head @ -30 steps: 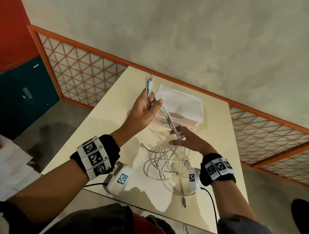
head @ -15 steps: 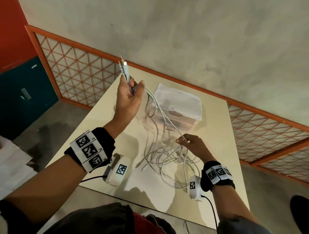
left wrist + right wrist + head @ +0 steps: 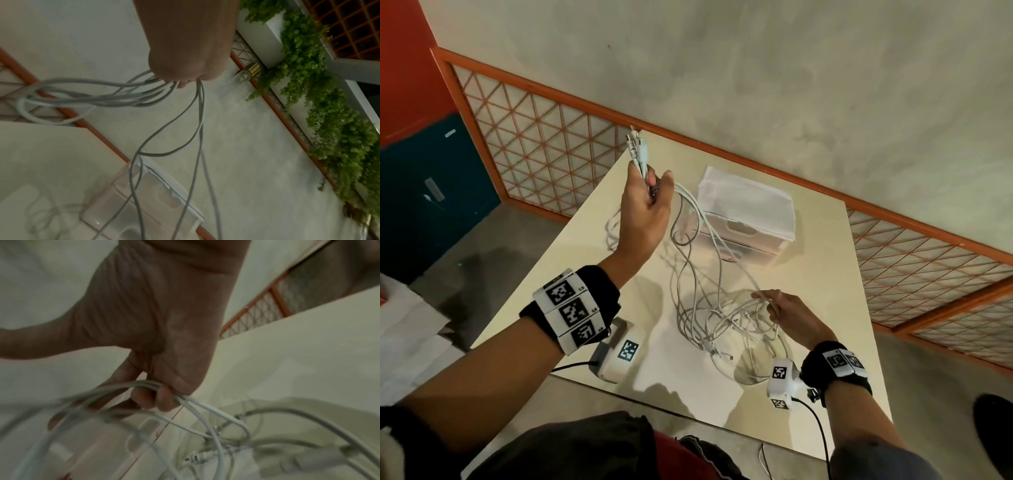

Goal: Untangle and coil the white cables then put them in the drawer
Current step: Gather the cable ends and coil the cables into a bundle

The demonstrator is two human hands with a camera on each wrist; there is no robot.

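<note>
Several white cables (image 3: 722, 318) lie tangled on the beige table (image 3: 832, 274). My left hand (image 3: 655, 186) is raised above the table's far left and grips their plug ends (image 3: 636, 147), which stick up out of the fist. Strands hang from it down to the pile. In the left wrist view the left hand (image 3: 185, 68) shows the cables (image 3: 197, 129) dropping past the drawer box (image 3: 164, 198). My right hand (image 3: 774, 305) is at the pile's right edge. In the right wrist view my right hand (image 3: 154, 395) has curled fingers hooked round a few cable strands (image 3: 216, 410). The translucent white drawer box (image 3: 750, 202) stands shut at the table's far side.
An orange lattice fence (image 3: 534, 144) runs behind the table. A blue cabinet (image 3: 431, 192) stands at the left and white paper (image 3: 404, 325) lies on the floor. The table's near edge is close to my body. Green plants (image 3: 329, 113) show in the left wrist view.
My left hand has risen and moved left with the plug ends, drawing strands up out of the pile. My right hand has shifted from the pile's far side to its right edge.
</note>
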